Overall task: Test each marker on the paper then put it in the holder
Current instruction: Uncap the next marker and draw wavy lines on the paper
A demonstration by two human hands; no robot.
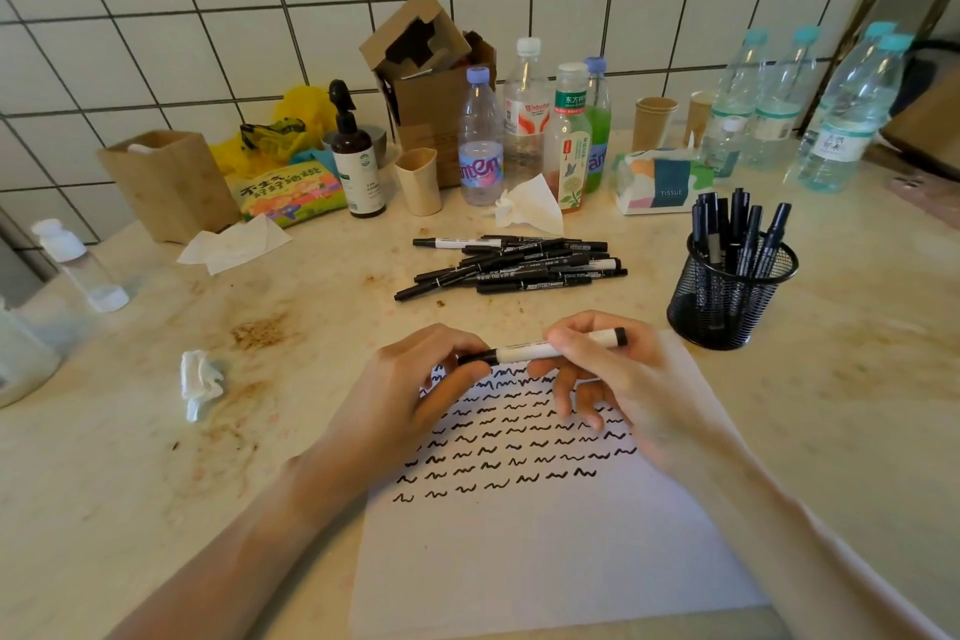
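A white-barrelled marker (524,352) with black ends is held level above the paper (545,561). My left hand (415,390) pinches its left black cap end. My right hand (613,379) grips the barrel near its right end. The paper carries several rows of black squiggles. A pile of black markers (514,265) lies on the counter beyond the paper. The black mesh holder (727,296) stands at the right with several markers upright in it.
A crumpled tissue (200,382) lies left of the paper. Bottles (480,140), paper cups (653,122), a tissue pack (662,182), a cardboard box (431,83) and a pump bottle (356,156) line the tiled wall. The counter (260,327) is stained brown.
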